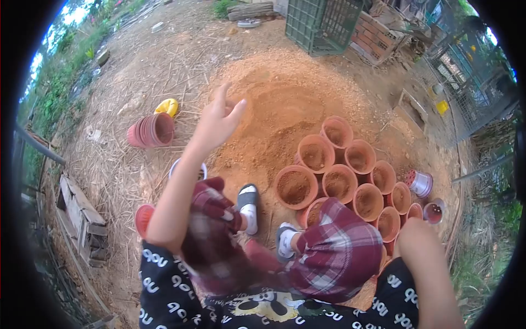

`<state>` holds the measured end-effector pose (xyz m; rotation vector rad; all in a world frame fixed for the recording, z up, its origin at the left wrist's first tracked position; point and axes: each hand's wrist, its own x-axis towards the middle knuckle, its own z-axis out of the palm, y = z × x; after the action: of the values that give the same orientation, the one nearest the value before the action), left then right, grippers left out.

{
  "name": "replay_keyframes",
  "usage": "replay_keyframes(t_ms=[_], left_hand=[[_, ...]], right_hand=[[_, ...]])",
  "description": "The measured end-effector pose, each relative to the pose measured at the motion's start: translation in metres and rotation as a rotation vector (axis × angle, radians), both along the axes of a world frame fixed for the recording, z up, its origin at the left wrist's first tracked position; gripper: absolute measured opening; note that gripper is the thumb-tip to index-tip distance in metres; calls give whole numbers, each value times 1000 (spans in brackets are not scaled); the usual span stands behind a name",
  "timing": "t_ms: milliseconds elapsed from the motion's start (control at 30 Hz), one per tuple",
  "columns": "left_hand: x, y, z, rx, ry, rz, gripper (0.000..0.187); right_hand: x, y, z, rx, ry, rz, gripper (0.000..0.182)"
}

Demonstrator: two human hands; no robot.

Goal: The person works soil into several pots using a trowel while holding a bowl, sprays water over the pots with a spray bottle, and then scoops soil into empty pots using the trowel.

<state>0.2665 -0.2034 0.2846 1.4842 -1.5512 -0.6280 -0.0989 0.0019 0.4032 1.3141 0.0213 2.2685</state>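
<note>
My left hand (220,118) is raised over the left edge of a mound of orange soil (290,104), its fingers apart and nothing in it. My right forearm (430,263) bends back at the lower right, and the hand itself is hidden. Several terracotta-coloured pots (296,187) filled with soil stand close together to the right of my feet. A stack of nested empty pots (150,130) lies on its side to the left of my left hand, beside a yellow object (167,107).
A green crate (320,27) and stacked bricks (374,37) stand behind the soil. Weathered wood (82,219) lies at the left. A red pot (144,220) is near my left elbow. Two more pots (419,183) (433,211) lie at the right, near wire mesh (460,93).
</note>
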Motion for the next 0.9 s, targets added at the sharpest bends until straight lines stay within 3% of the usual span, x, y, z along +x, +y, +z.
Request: replay_keyframes(t_ms=[100,133,167,200,233,267,300,367,433,500,567,633,733,800,900], left_hand=[[3,-2,-6,-12,-382,-199,54],[3,-5,-12,-7,-382,-205,54],[4,-7,-18,-26,-546,-255,52],[4,-10,-24,-48,-713,-310,49],[6,-21,-41,-33,-698,-391,45],[6,-35,-62,-20,-685,-475,41],[-2,-46,-75,120,-680,-527,38],[-25,-63,-118,289,-585,-622,34],[-47,-79,-190,335,-481,-705,33],[-72,-89,-250,373,-417,-752,32],[-95,-103,-286,402,-345,-769,31],[-117,-105,-313,435,-75,-636,31],[-143,-121,-332,457,89,-519,31],[-154,-130,-350,548,2,-521,31],[-161,-132,-370,461,7,-391,32]], right_hand=[[17,-39,-9,-232,-19,222,38],[22,-54,-15,-256,-21,280,38],[23,-69,-23,-180,5,306,38],[21,-81,-39,130,66,139,38],[19,-93,-55,414,160,-94,40],[19,-111,-74,1000,309,-484,46],[33,-144,-86,1001,305,12,43],[32,-195,-110,1144,883,41,28],[60,-224,-144,1297,1105,116,16],[76,-236,-190,1384,1394,72,20],[81,-245,-231,1477,1449,63,20],[81,-245,-259,1585,1536,79,21],[77,-238,-286,1861,1491,58,25],[71,-232,-299,2036,1540,214,28],[72,-233,-305,2148,1596,238,32]])
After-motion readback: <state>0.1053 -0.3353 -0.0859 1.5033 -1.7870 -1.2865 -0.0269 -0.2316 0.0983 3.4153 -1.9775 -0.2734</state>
